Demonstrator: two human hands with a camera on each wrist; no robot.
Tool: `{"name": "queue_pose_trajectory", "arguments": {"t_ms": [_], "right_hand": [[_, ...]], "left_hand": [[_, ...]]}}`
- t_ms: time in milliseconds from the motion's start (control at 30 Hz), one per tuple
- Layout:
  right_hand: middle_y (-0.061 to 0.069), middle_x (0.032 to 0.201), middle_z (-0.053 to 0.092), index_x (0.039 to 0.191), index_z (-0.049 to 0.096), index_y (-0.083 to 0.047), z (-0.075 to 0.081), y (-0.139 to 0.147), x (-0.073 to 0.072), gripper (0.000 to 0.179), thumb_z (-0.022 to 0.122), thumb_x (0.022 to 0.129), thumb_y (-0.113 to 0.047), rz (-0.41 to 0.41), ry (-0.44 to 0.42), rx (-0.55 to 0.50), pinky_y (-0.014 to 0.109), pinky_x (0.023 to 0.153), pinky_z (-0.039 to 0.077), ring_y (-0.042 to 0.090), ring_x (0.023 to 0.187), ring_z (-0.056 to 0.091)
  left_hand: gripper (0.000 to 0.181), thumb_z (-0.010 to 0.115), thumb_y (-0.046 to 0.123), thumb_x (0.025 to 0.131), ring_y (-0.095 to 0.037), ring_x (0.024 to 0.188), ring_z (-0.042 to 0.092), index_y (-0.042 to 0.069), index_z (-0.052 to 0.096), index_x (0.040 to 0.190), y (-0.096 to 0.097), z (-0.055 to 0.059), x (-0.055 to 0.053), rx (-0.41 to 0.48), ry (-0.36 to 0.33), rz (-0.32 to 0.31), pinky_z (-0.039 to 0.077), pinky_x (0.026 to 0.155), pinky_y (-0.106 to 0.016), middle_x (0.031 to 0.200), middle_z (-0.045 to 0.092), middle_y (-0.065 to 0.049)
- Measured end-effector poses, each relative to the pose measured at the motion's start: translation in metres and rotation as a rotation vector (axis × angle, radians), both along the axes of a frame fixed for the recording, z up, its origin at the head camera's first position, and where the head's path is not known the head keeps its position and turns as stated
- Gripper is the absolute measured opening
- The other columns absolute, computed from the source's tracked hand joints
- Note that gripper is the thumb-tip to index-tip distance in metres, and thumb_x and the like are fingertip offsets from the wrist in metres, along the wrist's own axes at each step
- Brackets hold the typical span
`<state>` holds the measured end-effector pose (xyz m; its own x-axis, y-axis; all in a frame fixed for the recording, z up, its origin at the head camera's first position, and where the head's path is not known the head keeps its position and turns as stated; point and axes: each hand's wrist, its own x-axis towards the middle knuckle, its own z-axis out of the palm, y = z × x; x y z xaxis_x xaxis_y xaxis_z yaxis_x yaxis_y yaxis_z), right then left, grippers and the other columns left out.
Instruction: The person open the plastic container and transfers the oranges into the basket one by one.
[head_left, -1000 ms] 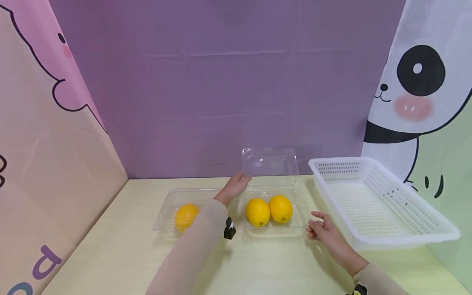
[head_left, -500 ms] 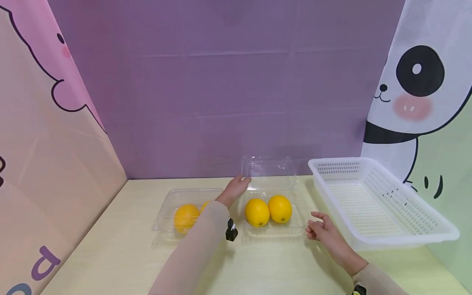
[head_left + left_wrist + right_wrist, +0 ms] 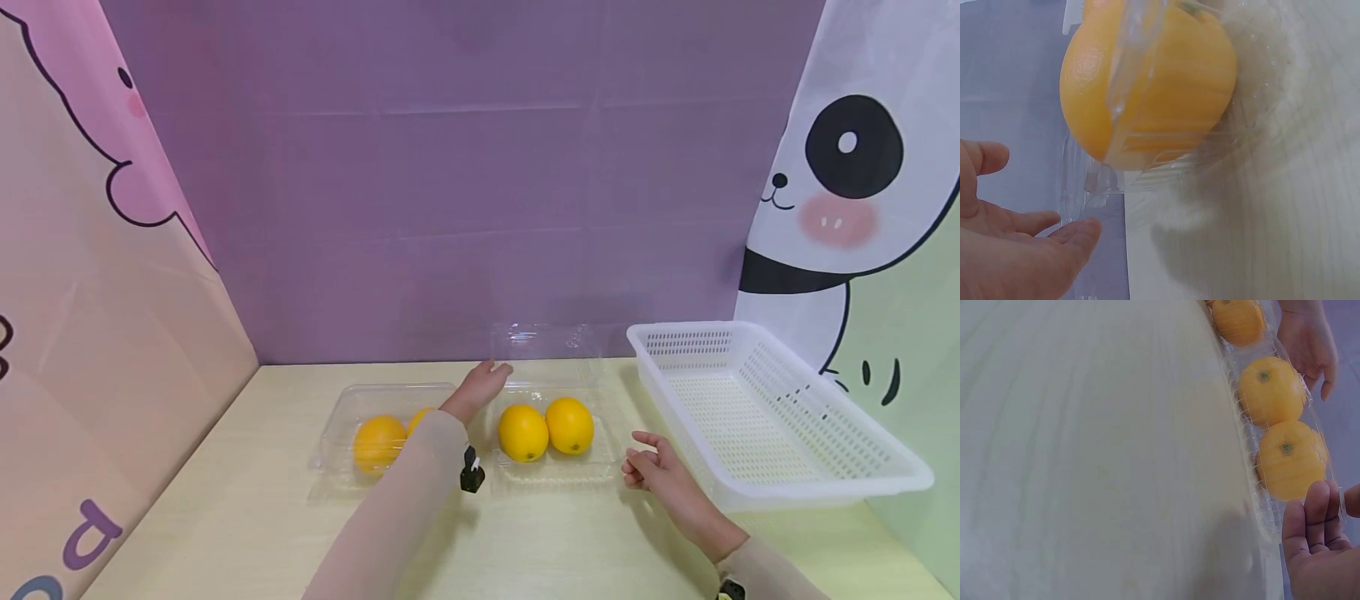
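Observation:
Two oranges, one on the left (image 3: 523, 432) and one on the right (image 3: 570, 425), sit side by side in a clear plastic clamshell box (image 3: 555, 479). Its transparent lid (image 3: 547, 358) is tipped back toward the purple backdrop. My left hand (image 3: 476, 392) is beside the hinge at the box's back left corner. In the left wrist view its thumb stands apart from loosely extended fingers (image 3: 1082, 234), which hold nothing. My right hand (image 3: 663, 479) hovers at the box's right side, fingers softly bent with nothing in them; the right wrist view shows the fingertips (image 3: 1317, 494) close to the near orange (image 3: 1291, 459).
A second clamshell box (image 3: 360, 400), lid down, stands to the left with oranges (image 3: 378, 444) inside, partly behind my left sleeve. A white perforated basket (image 3: 817, 485) stands at the right. The purple backdrop (image 3: 480, 208) rises behind the table's back edge.
The lid of the middle box has sunk backward and lower. My left hand has come away from the lid's edge and dropped slightly. The right hand has stayed in place.

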<state>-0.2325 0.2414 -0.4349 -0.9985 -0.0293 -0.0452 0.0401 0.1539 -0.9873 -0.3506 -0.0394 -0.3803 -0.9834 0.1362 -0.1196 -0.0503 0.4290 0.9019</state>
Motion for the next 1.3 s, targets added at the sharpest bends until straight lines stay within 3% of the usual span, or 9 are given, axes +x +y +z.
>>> {"name": "queue_pose_trajectory", "arguments": {"t_ms": [333,733,1100,1300], "right_hand": [[0.008,0.090,0.057,0.145,0.022,0.007,-0.001,0.001,-0.001,0.046,0.043,0.107,-0.009,0.003,-0.002,-0.007,0.022,0.077,0.054,0.016,0.079,0.056],[0.009,0.091,0.057,0.145,0.022,0.008,0.000,0.001,-0.001,0.047,0.044,0.107,-0.009,0.000,-0.005,0.006,0.023,0.078,0.054,0.017,0.080,0.056],[0.009,0.091,0.057,0.145,0.022,0.008,-0.001,0.000,-0.001,0.047,0.044,0.107,-0.009,-0.005,-0.011,0.012,0.023,0.078,0.054,0.017,0.080,0.057],[0.008,0.090,0.057,0.145,0.023,0.007,-0.003,0.001,-0.002,0.047,0.044,0.107,-0.010,-0.004,-0.003,0.012,0.023,0.078,0.054,0.017,0.079,0.057]], "left_hand": [[0.076,0.046,0.045,0.099,-0.037,0.149,0.018,0.002,0.022,0.158,-0.002,-0.001,0.000,0.013,-0.032,0.004,0.016,0.119,-0.057,0.163,0.021,-0.019],[0.082,0.046,0.042,0.095,-0.038,0.149,0.017,0.001,0.016,0.159,-0.002,-0.002,0.018,0.003,-0.098,0.001,0.017,0.118,-0.058,0.164,0.015,-0.020],[0.084,0.052,0.039,0.093,-0.041,0.136,0.041,0.002,0.016,0.159,-0.004,0.002,0.035,0.020,-0.134,-0.011,0.022,0.116,-0.060,0.163,0.020,-0.018],[0.085,0.054,0.037,0.093,-0.041,0.135,0.043,0.002,0.015,0.159,-0.006,0.006,0.041,0.025,-0.155,-0.029,0.023,0.116,-0.059,0.164,0.017,-0.018]]}}
